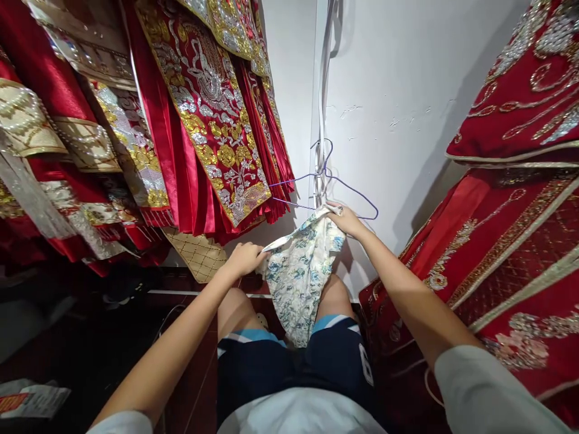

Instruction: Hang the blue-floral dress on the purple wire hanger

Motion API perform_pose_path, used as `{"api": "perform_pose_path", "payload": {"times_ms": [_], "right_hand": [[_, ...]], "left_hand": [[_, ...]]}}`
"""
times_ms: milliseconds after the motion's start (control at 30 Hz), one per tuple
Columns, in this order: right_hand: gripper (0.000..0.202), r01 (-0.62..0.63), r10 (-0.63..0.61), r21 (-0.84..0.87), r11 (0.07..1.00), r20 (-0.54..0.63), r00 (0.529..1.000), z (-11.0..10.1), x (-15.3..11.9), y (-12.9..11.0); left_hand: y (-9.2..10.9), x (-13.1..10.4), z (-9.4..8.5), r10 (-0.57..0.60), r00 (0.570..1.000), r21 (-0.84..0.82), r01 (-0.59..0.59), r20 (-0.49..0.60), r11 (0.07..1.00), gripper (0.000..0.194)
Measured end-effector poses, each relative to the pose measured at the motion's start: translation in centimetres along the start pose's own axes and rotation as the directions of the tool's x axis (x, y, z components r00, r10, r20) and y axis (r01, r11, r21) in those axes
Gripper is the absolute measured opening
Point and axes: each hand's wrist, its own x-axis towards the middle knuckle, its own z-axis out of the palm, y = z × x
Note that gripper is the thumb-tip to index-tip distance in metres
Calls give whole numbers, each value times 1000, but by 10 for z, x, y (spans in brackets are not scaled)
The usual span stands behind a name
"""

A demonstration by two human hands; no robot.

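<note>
A white garment with a blue and green floral print (298,271) hangs between my two hands, its lower part falling in front of my knees. My left hand (246,258) pinches its left upper edge. At the upper right corner, my right hand (346,220) grips the same white edge, which slopes up toward that side. Just behind the cloth, a purple wire hanger (348,188) hangs by its hook near the wall corner. Whether the garment touches the hanger I cannot tell.
Red embroidered garments (217,120) with gold and silver sequins hang on the left. More red beaded garments (497,241) fill the right side. A white wall (389,78) stands ahead, with a white vertical strip (321,78) near its corner. Printed packaging (34,401) lies at lower left.
</note>
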Motion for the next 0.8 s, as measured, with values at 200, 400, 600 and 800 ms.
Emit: {"api": "perform_pose_path", "payload": {"times_ms": [200, 400, 600, 800], "right_hand": [[19, -121, 119, -10, 993, -86, 989, 4, -2, 24], [25, -54, 23, -109, 993, -270, 962, -43, -16, 12], [20, -78, 45, -123, 989, -246, 968, -56, -25, -10], [27, -95, 59, -132, 987, -256, 965, -40, -35, -11]], "left_hand": [[3, -3, -5, -10, 1000, 13, 10, -2, 1000, 28], [22, 17, -4, -22, 973, -137, -10, -230, 991, 25], [66, 63, -21, 94, 874, -320, -272, -476, 908, 32], [86, 84, -42, 58, 858, -330, -258, -511, 908, 40]]}}
